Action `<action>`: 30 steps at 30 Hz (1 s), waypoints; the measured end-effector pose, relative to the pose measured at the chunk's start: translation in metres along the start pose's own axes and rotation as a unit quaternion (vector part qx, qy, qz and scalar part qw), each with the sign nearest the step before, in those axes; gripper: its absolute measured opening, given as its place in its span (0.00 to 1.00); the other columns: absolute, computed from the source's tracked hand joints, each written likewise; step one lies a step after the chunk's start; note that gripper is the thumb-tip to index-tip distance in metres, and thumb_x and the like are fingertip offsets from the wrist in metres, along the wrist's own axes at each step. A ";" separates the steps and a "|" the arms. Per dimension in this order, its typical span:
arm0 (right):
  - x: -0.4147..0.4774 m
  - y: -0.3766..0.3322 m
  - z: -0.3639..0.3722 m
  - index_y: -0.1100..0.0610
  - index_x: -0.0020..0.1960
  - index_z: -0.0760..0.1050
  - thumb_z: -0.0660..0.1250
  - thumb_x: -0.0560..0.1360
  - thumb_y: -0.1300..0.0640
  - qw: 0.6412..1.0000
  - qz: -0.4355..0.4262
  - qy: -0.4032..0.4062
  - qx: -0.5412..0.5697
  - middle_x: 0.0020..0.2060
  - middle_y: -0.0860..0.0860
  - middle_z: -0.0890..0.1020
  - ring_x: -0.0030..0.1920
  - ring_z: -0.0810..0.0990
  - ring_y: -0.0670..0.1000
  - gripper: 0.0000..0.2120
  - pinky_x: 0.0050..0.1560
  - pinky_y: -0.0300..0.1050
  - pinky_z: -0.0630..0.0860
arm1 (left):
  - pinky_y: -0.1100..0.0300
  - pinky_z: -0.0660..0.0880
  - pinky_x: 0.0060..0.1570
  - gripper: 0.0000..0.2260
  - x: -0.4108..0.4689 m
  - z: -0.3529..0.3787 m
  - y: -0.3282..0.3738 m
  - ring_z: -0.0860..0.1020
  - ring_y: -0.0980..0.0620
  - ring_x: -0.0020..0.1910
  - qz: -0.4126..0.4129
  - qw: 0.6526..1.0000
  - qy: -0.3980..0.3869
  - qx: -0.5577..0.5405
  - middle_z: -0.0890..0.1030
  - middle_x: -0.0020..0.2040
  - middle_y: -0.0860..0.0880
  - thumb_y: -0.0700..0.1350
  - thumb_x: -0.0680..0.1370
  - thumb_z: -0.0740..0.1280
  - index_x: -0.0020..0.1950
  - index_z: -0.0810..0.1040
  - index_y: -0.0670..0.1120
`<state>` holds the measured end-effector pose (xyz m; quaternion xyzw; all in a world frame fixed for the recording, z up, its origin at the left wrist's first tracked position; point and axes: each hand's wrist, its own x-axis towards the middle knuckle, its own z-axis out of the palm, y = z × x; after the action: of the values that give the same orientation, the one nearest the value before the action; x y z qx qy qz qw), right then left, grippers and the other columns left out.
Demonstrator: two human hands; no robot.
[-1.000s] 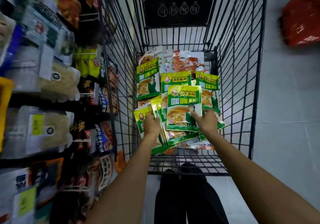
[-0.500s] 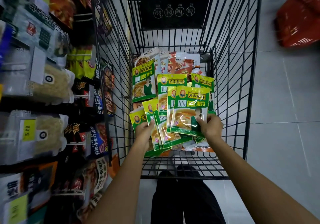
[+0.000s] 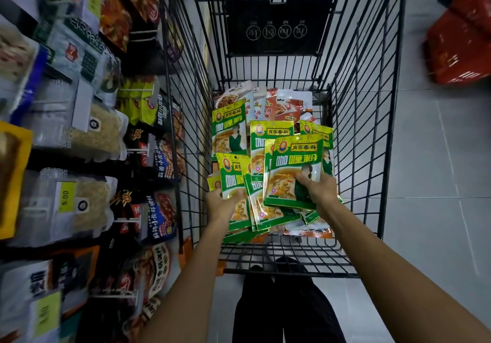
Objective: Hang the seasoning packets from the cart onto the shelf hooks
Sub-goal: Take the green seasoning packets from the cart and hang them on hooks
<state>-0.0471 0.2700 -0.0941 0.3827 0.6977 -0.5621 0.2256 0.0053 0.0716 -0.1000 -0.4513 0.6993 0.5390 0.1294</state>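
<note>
Green and yellow seasoning packets fill the near half of a black wire cart (image 3: 369, 130). My left hand (image 3: 221, 205) grips a fanned stack of these packets (image 3: 236, 183) by their lower left edge. My right hand (image 3: 317, 190) pinches the lower right corner of the top packet (image 3: 292, 167), which lies over the stack. More green packets (image 3: 228, 130) lie loose behind, and red and white packets (image 3: 289, 106) sit at the cart's far end. The shelf hooks (image 3: 125, 220) stick out on the left, loaded with dark packets.
The shelf on the left carries clear bags of grain (image 3: 87, 135), yellow price tags (image 3: 66, 196) and blue-black packets (image 3: 162, 209), close against the cart's left side. A red basket (image 3: 459, 42) sits on the grey tiled floor to the far right. My dark trousers (image 3: 284, 305) show below the cart.
Both hands have gathered the green packets closer together and lifted them a little toward me. The right hand's packet now lies more squarely over the stack.
</note>
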 end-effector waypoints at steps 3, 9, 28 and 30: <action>-0.008 -0.012 -0.004 0.63 0.53 0.76 0.71 0.74 0.58 0.999 -0.007 -0.027 0.018 0.48 0.59 0.82 0.41 0.81 0.54 0.11 0.37 0.47 0.79 | 0.69 0.68 0.28 0.06 -0.008 -0.010 0.015 0.73 0.55 0.33 0.054 0.998 0.027 0.014 0.76 0.35 0.51 0.38 0.75 0.71 0.39 0.77 0.44; -0.038 -0.067 -0.015 0.61 0.52 0.77 0.70 0.75 0.57 0.994 -0.086 -0.059 0.017 0.49 0.59 0.82 0.49 0.82 0.60 0.10 0.36 0.48 0.80 | 0.75 0.65 0.24 0.10 -0.041 -0.043 0.070 0.70 0.57 0.32 0.156 0.986 0.055 0.004 0.71 0.34 0.53 0.40 0.77 0.67 0.38 0.70 0.46; -0.279 -0.310 0.028 0.65 0.48 0.76 0.74 0.71 0.51 0.804 -0.459 -0.374 -0.049 0.46 0.62 0.80 0.51 0.81 0.64 0.17 0.54 0.62 0.76 | 0.53 0.74 0.60 0.13 -0.297 -0.271 0.240 0.78 0.51 0.59 0.438 0.828 0.316 -0.148 0.80 0.58 0.49 0.41 0.79 0.66 0.63 0.76 0.45; -0.315 -0.325 0.036 0.72 0.52 0.72 0.74 0.70 0.48 0.764 -0.494 -0.412 -0.050 0.47 0.70 0.77 0.50 0.79 0.69 0.28 0.52 0.63 0.75 | 0.54 0.74 0.59 0.11 -0.330 -0.292 0.243 0.78 0.53 0.58 0.456 0.803 0.357 -0.144 0.80 0.57 0.52 0.42 0.79 0.67 0.61 0.75 0.51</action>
<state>-0.1165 0.1228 0.3299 -0.2956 0.6568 -0.6639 0.2009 0.0919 -0.0174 0.3879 -0.2543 0.7355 0.4315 -0.4564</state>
